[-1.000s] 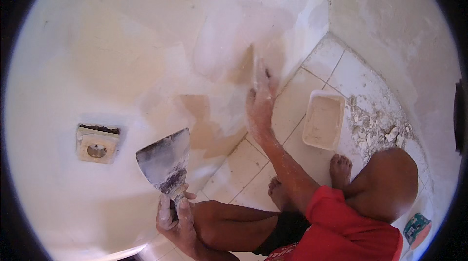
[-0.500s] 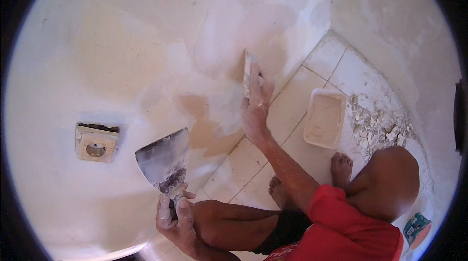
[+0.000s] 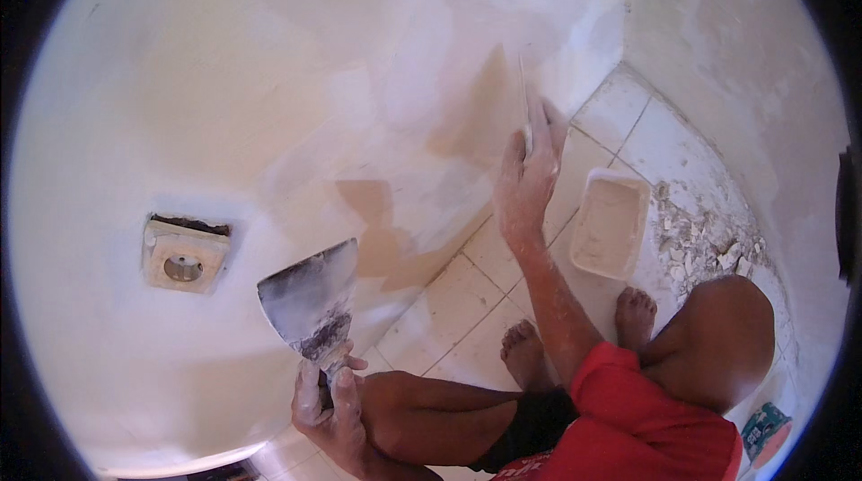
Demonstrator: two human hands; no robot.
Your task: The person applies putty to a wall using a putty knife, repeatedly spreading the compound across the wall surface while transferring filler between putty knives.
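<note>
Since the earlier frames, the right hand (image 3: 528, 177) had climbed up the wall (image 3: 269, 86), carrying its narrow putty knife (image 3: 523, 104) from beside the floor edge to a higher spot near the corner; the left hand (image 3: 328, 400) had barely shifted. That right hand was wrapped around the knife, its blade seen edge-on and pressed against the wall beside a tan patch (image 3: 476, 113) of bare render. The left hand gripped the handle of a wide trowel (image 3: 310, 301), held upright just off the wall, with dark filler smeared on its lower face. A wall socket (image 3: 184, 256) sat to the left, well apart from both tools. On the tiled floor (image 3: 449, 310) to the right lay a white tray (image 3: 611, 222) of compound, with rubble (image 3: 705, 229) beyond it. The step in hand looked like smoothing filler over the tan patches. A next stroke would likely call for steady, flat pressure and fresh compound taken from the trowel.
</note>
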